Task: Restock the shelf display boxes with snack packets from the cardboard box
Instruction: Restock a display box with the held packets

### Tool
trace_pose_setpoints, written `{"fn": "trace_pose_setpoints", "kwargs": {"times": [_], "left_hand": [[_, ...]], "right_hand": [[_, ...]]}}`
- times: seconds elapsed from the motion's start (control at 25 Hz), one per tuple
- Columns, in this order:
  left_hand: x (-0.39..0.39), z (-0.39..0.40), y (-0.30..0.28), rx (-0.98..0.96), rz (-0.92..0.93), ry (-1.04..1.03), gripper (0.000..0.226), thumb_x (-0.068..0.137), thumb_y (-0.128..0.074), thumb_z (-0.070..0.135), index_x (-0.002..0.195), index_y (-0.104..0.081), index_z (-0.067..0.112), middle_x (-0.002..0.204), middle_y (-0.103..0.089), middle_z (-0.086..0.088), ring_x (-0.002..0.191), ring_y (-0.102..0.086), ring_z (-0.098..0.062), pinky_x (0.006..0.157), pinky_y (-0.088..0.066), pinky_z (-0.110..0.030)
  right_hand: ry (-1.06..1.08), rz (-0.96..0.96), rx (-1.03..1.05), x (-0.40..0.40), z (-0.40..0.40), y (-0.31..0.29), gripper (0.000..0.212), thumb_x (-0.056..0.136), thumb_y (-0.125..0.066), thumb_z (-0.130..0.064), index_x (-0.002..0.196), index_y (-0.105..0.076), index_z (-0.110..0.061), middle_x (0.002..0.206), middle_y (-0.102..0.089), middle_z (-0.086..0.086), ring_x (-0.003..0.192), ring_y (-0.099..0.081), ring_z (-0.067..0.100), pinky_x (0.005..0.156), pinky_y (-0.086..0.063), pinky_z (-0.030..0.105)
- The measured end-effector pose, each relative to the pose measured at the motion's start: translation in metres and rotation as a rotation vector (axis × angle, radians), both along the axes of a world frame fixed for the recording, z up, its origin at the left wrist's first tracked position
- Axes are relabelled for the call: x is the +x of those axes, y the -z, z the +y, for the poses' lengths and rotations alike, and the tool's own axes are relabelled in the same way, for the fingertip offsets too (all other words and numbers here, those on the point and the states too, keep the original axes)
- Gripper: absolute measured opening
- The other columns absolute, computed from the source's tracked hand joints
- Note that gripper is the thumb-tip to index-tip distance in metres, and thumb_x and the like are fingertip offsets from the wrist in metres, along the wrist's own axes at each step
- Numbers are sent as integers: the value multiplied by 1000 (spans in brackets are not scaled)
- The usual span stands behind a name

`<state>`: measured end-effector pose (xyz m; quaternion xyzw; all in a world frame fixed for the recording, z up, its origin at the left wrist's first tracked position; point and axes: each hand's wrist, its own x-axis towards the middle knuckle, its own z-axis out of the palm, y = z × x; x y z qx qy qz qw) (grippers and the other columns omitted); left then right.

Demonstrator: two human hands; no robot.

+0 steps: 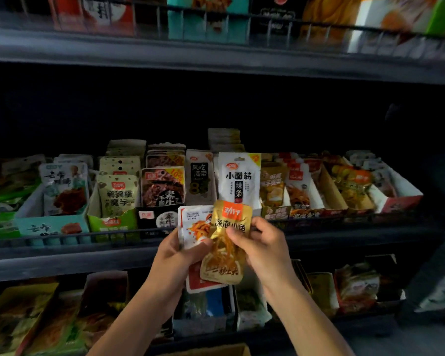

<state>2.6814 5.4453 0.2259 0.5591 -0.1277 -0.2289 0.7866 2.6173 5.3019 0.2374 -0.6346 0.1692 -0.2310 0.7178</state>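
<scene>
Fanning two packets near the middle shelf, likely sorting by type: left hand [176, 255] grips the white-and-red plastic snack packet [194, 227]; right hand [261, 245] pinches the gold foil fish-snack packet [228, 242] overlapping it. Cardboard box edge [216, 350] sits nearest, bottom.

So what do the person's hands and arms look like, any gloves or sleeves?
Both the left hand and the right hand are bare, with no gloves. No rings, watch or wristband show. Both forearms are uncovered down to the bottom edge of the picture, with no sleeve in view.
</scene>
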Motion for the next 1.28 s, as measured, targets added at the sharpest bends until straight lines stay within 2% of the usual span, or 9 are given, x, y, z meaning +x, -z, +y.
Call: {"fn": "trace_pose_setpoints", "kwargs": {"times": [0.2, 0.36, 0.56, 0.76, 0.96, 1.0, 1.08, 1.2, 1.28], "left_hand": [[-11, -53, -16, -46, 16, 71, 41, 79, -68, 12, 120, -64, 10, 110, -73, -18, 98, -71, -39, 85, -56, -59], [-18, -106, -30, -73, -13, 79, 42, 81, -67, 15, 123, -63, 14, 111, -74, -14, 97, -72, -34, 85, -57, -52], [-18, -152, -26, -15, 0, 0, 28, 86, -69, 8, 112, -65, 19, 104, -76, -10, 90, -73, -28, 77, -58, -45], [-6, -169, -21, 11, 15, -28, 38, 83, -72, 8, 119, -63, 19, 106, -74, -9, 93, -72, -30, 74, -57, -43], [4, -175, -13, 37, 28, -20, 36, 81, -75, 9, 113, -65, 23, 103, -76, -7, 93, -72, -30, 81, -57, -50], [6, -175, -13, 43, 26, -20, 37, 80, -75, 9, 113, -65, 22, 102, -76, -7, 93, -73, -30, 83, -57, -51], [8, -173, -14, 45, 17, -4, 40, 74, -77, 13, 112, -67, 21, 100, -77, -7, 92, -73, -30, 83, -57, -51], [8, -167, -15, 49, 0, 27, 41, 70, -78, 17, 110, -68, 20, 98, -77, -7, 88, -74, -28, 75, -59, -46], [5, -162, -17, 45, -21, 38, 43, 68, -78, 20, 110, -69, 17, 97, -78, -7, 85, -75, -26, 69, -59, -42]], "right_hand": [[62, -80, 60, -26, -43, -19, 7, 91, -68, -13, 96, -73, -15, 78, -74, 1, 58, -65, 4, 45, -44, 15], [250, -124, 169, -43, -90, -22, 9, 94, -65, -16, 94, -75, -18, 67, -63, -5, 46, -46, 5, 45, -36, 24], [477, -164, 293, -59, -139, -19, 13, 95, -63, -16, 88, -74, -19, 69, -67, -4, 50, -54, 5, 47, -41, 25], [759, -222, -4, -55, -250, -34, 17, 96, -62, -13, 79, -66, -17, 71, -64, -1, 59, -56, 8, 52, -46, 25], [646, 218, -491, -35, -335, -16, 16, 91, -67, -16, 76, -64, -11, 76, -68, 5, 75, -66, 23, 65, -51, 38], [590, 278, -524, -31, -340, -14, 7, 90, -69, -16, 86, -67, -10, 83, -71, 7, 81, -68, 25, 70, -55, 41], [577, 344, -554, -25, -341, -12, 23, 86, -74, -16, 108, -67, -9, 99, -72, 8, 92, -69, 25, 82, -58, 44], [830, 263, -679, -30, -310, -19, 12, 90, -68, -18, 99, -60, -17, 93, -66, 0, 90, -67, 24, 76, -55, 39], [742, 131, -663, -32, -265, -25, 4, 95, -62, -22, 96, -59, -19, 87, -63, -5, 79, -64, 18, 66, -51, 35]]}}
